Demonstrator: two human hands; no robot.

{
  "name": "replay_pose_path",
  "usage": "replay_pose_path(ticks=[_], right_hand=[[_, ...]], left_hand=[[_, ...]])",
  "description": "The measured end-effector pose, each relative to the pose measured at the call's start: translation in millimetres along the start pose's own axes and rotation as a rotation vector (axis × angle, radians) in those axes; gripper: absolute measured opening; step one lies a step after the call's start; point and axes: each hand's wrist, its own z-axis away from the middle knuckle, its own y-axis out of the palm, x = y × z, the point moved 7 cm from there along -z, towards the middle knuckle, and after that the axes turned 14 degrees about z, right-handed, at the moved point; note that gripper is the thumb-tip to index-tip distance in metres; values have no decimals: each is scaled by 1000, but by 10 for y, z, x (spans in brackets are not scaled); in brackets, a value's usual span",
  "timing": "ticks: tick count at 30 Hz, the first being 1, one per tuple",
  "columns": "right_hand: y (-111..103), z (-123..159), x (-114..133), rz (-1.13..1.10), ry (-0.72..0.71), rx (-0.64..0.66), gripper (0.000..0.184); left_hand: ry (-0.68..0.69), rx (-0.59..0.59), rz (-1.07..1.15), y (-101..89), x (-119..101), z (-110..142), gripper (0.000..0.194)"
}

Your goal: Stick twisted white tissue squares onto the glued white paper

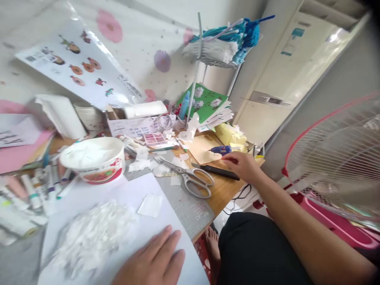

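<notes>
My left hand (pixel 154 259) lies flat on a white sheet of paper (pixel 178 241), fingers stretched out. Beside it on the sheet are a heap of crumpled white tissue-like material (pixel 92 237) and a small folded white square (pixel 150 205). My right hand (pixel 243 165) reaches over the table's right side. Its fingers are curled together; what they hold, if anything, I cannot make out. Just past the fingertips lies a blue tool (pixel 221 150) that looks like a glue gun. A black-handled knife (pixel 219 171) lies under the hand, and grey scissors (pixel 190 178) rest nearby on a grey cutting mat (pixel 190 204).
A white paper tub (pixel 102 172) stands at the sheet's far edge, with many markers (pixel 35 194) to its left. Paper scraps litter the mat. Behind are a wire rack (pixel 194 83) with blue and white bundles and yellow packaging (pixel 230 134). A fan (pixel 335 158) stands right.
</notes>
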Motion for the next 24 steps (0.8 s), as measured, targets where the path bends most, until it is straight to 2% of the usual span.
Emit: replay_pose_path(ticks=[2, 4, 6, 8, 11, 16, 22, 24], right_hand=[[77, -32, 603, -25, -283, 83, 20], [211, -67, 1094, -15, -485, 144, 21], [370, -144, 1421, 29, -594, 177, 24], [520, -240, 1600, 98, -643, 204, 24], [644, -354, 1686, 199, -647, 223, 20], [678, -464, 1604, 278, -550, 233, 26], [813, -618, 1381, 195, -420, 334, 20], [855, -643, 1327, 149, -389, 382, 13]], left_hand=[[-28, 87, -14, -10, -26, -43, 22], [-34, 104, -19, -32, -43, -77, 22], [-27, 49, -29, -66, -55, -96, 16], [-14, -12, -41, -79, -69, -98, 12], [-20, -72, -49, -78, -73, -88, 16], [-20, -107, -42, -97, -70, -89, 20], [-6, -105, -55, -101, -69, -105, 19], [-9, -82, -61, -96, -73, -110, 18]])
